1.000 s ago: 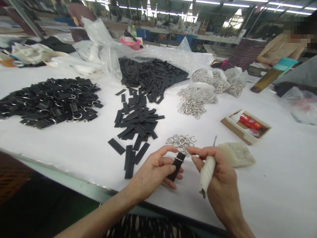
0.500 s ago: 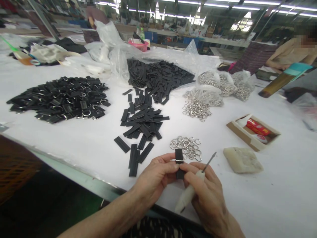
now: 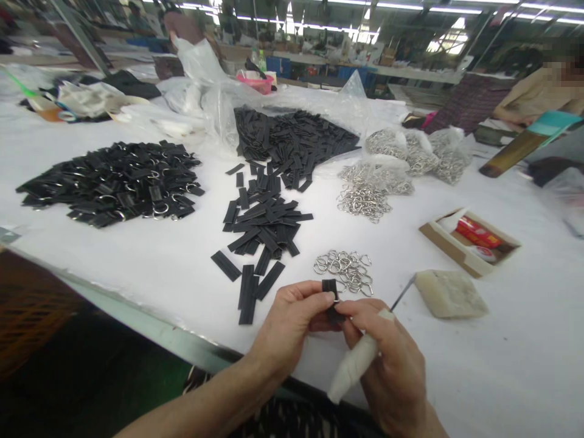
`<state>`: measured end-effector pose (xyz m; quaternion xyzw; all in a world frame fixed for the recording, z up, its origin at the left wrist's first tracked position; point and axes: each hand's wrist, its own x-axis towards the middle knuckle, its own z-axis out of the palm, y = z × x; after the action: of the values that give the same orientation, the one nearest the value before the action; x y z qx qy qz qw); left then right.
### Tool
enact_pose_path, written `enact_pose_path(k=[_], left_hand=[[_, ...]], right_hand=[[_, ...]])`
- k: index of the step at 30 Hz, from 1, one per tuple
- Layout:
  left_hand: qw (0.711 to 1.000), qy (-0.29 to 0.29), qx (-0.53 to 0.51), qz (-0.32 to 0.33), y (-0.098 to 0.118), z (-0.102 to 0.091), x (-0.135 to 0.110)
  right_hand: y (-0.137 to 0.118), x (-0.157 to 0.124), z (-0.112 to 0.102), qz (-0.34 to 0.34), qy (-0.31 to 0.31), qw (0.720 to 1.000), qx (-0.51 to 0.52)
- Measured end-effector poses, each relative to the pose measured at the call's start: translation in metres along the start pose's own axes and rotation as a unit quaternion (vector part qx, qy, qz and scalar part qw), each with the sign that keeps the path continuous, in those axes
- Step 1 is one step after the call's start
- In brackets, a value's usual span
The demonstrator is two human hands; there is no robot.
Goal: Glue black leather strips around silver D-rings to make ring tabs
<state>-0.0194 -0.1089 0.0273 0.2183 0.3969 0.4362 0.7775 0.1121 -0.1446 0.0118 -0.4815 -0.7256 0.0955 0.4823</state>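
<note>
Between thumb and fingers, my left hand [image 3: 289, 325] pinches a short black strip [image 3: 329, 286] with a metal ring around it, mostly covered by my fingertips. The fingertips of my right hand [image 3: 387, 347] touch the strip's right side. That same hand is closed on an awl-like tool [image 3: 353, 368] with a white wrapped handle; its thin metal shaft points up and right, its tip beside a pale waxy block [image 3: 451, 294]. Just beyond my hands lie loose metal D-rings [image 3: 345, 267]. To the left of them is a scattered pile of black strips [image 3: 269, 222].
At left lies a heap of black strips fitted with rings [image 3: 114, 182]. A larger black strip heap [image 3: 296, 140] sits farther back, near bagged rings [image 3: 378, 176]. A small cardboard box [image 3: 469, 243] holds a red tube. The table edge [image 3: 137, 316] runs close to me. Co-workers are beyond.
My left thumb has moved up over the ring, and the strip now looks folded and shorter. The tool in my right hand has swung rightward, its tip now by the waxy block.
</note>
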Motion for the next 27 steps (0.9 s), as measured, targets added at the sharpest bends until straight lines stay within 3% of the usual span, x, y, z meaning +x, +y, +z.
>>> enact_pose_path(k=[3,6,9,12,22,27], left_hand=[[0.999,-0.032,0.022,0.027,-0.004,-0.001,-0.004],[0.996,-0.054,0.055,0.047,-0.005,-0.002,-0.007],[0.992,-0.056,0.094,0.066,-0.004,-0.002,-0.010],[0.989,-0.049,0.122,0.067,-0.003,-0.002,-0.012],[0.984,-0.042,0.164,0.063,-0.003,-0.007,-0.012],[0.978,-0.031,0.194,0.078,0.000,-0.006,-0.013]], right_hand=[[0.000,-0.002,0.003,0.044,0.039,0.998,0.021],[-0.004,0.001,0.003,0.165,0.057,0.983,0.055],[-0.010,0.010,0.001,0.285,0.022,0.951,0.118],[-0.013,0.018,-0.001,0.355,-0.014,0.919,0.168],[-0.010,0.023,0.000,0.418,-0.047,0.865,0.272],[-0.014,0.025,-0.003,0.417,-0.033,0.875,0.245]])
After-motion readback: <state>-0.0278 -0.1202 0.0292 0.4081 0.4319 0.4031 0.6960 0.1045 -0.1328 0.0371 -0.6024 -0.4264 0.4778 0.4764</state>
